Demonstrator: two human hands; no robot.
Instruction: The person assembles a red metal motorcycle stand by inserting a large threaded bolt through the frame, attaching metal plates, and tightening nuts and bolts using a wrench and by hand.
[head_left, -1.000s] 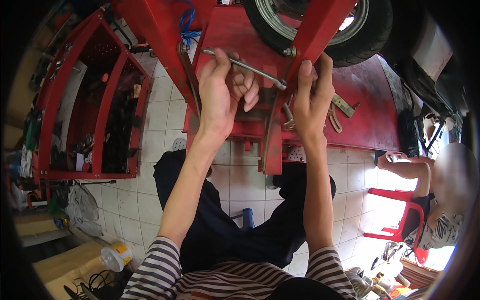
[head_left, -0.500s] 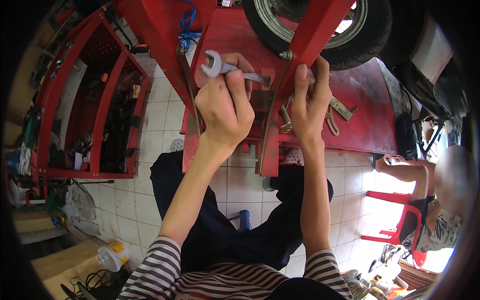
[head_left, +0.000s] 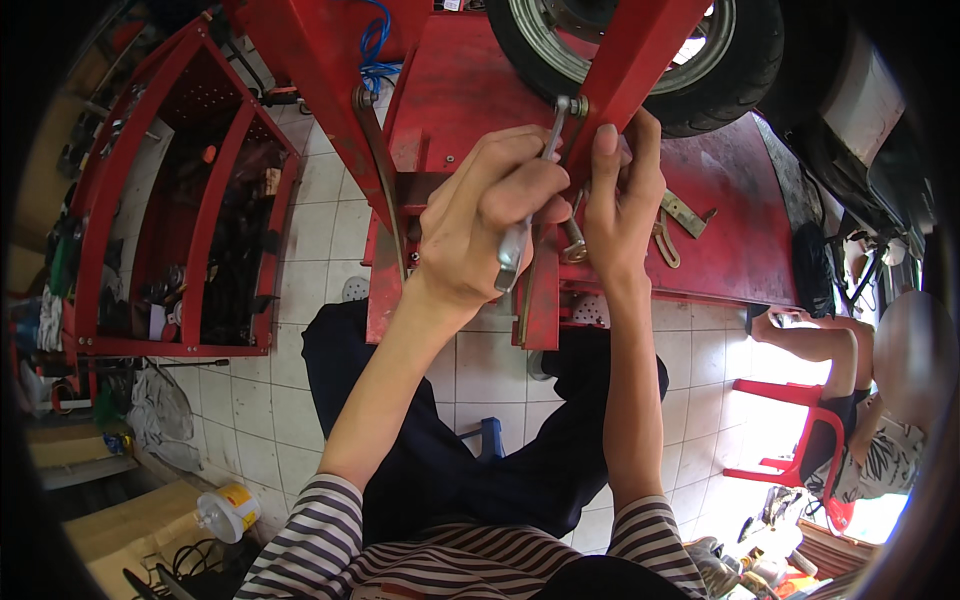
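Note:
My left hand (head_left: 480, 215) grips a steel wrench (head_left: 512, 250), whose upper end sits at a bolt (head_left: 577, 106) on the right red post (head_left: 630, 55). My right hand (head_left: 625, 200) holds that post just below the bolt, its fingertips partly hidden. Between my hands and the left red post (head_left: 335, 120) runs a narrow metal bar (head_left: 395, 245). A loose metal pin (head_left: 573, 240) lies by my right hand, and brass-coloured brackets (head_left: 680, 215) rest on the red platform (head_left: 730, 250).
A wheel (head_left: 720, 90) and motorbike parts (head_left: 860, 180) are behind the posts, with a blue hose (head_left: 375, 50). A red tool cart (head_left: 100, 260) stands left. Another person (head_left: 840, 350) sits at the right on a red chair (head_left: 775, 390). A white bucket (head_left: 225, 515) is at lower left.
The wrench has swung from lying across between the posts to nearly upright, with one end now at the bolt. My left hand has turned with it; my right hand stays on the post.

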